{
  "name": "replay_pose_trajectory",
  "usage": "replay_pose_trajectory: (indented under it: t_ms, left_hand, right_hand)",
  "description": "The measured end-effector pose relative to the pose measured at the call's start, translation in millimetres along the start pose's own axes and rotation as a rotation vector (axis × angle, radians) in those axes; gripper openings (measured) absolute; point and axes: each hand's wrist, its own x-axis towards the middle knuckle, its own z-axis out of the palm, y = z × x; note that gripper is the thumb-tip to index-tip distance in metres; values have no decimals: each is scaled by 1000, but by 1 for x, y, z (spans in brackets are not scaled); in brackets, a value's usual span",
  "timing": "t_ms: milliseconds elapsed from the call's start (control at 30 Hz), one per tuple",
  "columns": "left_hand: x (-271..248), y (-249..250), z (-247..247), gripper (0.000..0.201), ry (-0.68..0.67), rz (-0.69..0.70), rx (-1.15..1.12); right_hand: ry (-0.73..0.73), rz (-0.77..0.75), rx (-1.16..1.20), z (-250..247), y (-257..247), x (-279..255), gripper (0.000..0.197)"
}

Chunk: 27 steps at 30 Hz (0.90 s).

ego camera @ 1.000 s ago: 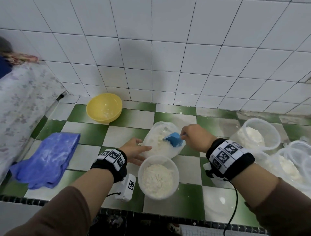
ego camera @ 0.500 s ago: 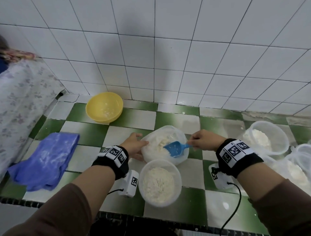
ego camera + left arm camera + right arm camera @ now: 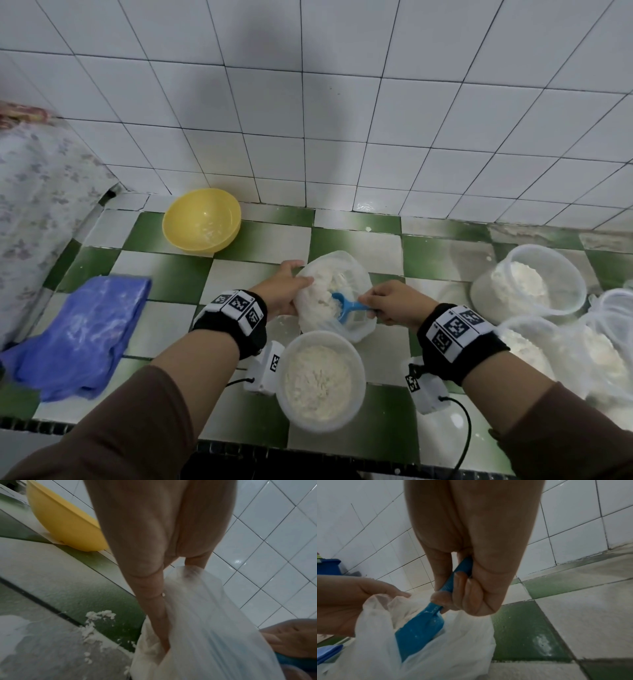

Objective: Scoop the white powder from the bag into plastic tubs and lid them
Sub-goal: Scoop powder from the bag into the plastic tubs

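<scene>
The thin, crinkled clear bag (image 3: 334, 294) of lumpy white powder (image 3: 325, 287) sits mid-tabletop (image 3: 263, 246), its left edge pinched by the left hand (image 3: 284, 287), while the right hand (image 3: 394, 301) grips the handle of one blue plastic scoop (image 3: 346, 306) dipped inside it. Just near of the bag stands one round clear tub (image 3: 320, 380) nearly full of powder, without a lid. Three more filled tubs (image 3: 529, 279) crowd the right edge, and one yellow bowl (image 3: 201, 220) sits far left by a rumpled blue cloth (image 3: 82, 332).
</scene>
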Motion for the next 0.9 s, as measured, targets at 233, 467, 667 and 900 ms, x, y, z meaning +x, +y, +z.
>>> replay_pose_trajectory:
  t_ms: [233, 467, 667, 900]
  left_hand:
    - [-7, -1, -16, 66, 35, 2, 25]
    - [-15, -11, -25, 60, 109, 38, -58]
    - [-23, -18, -24, 55, 146, 97, -75]
    - [-31, -25, -21, 52, 157, 113, -87]
  right_hand:
    - [54, -4, 49, -11, 5, -5, 24]
    - [104, -76, 236, -23, 6, -18, 20]
    - [147, -125, 311, -30, 5, -38, 21]
    - [88, -198, 389, -30, -7, -74, 18]
